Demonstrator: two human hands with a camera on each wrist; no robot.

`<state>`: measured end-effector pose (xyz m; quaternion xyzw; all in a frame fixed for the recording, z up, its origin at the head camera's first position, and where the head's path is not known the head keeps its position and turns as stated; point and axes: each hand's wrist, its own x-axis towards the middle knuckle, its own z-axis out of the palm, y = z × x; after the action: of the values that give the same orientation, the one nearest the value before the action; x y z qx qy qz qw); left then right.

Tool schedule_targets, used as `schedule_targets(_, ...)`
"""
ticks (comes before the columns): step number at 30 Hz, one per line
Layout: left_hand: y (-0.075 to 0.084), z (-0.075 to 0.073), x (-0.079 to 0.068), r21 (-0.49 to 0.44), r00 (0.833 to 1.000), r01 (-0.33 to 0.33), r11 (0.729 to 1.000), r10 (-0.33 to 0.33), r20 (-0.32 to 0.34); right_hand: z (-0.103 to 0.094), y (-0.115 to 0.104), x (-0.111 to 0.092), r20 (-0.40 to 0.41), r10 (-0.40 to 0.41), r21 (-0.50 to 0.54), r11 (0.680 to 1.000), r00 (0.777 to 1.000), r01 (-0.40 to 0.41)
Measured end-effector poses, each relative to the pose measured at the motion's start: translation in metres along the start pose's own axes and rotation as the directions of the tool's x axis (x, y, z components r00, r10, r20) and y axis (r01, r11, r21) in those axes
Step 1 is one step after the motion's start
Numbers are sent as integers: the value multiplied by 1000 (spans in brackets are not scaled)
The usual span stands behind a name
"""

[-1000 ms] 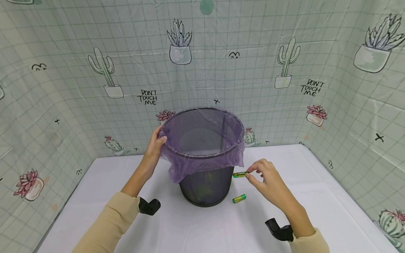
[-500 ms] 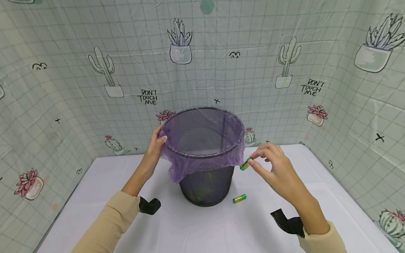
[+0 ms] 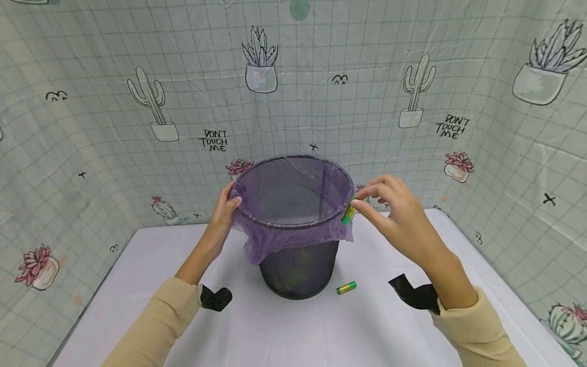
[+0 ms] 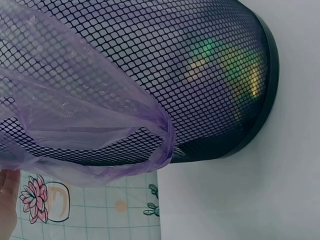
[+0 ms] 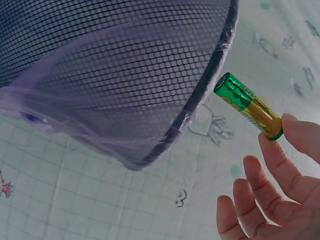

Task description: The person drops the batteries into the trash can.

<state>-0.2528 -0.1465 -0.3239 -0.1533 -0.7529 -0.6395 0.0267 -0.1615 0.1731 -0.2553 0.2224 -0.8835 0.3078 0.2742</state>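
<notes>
A black mesh waste bin lined with a purple plastic bag stands upright on the table. My left hand grips its rim on the left, thumb over the edge; in the left wrist view only a bit of that hand shows. My right hand pinches a green and gold battery by one end, between thumb and index finger. The battery is held beside the bin's right rim, tilted. A second battery lies on the table right of the bin's base.
Blurred green and yellow shapes show through the mesh near the bin's bottom. A white cloth covers the table. Behind and at both sides hangs a gridded curtain printed with cacti. Each wrist carries a black mount.
My right hand has lifted the battery from beside the bin's lower wall up to the rim, and the battery has turned from level to steeply tilted. My left hand stays on the rim.
</notes>
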Motion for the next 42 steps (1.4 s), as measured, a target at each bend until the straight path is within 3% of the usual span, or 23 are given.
schedule_targets(10,1,0,1,-3,1000,9,1000,-9,-9,13,-3,27,10,-21,56,998,1000,20)
schedule_targets(19,1,1,2,-8,1000,23,1000,-23,-6,22,4,27,82,46,59,997,996,-51)
schedule_targets(33,0,0,2,-3,1000,13,1000,-13,-3,26,26,5,49,105,47,993,993,-107)
schedule_targets(42,1,0,3,-5,1000,14,1000,-14,0,49,52,-32,74,245,44,968,967,-249)
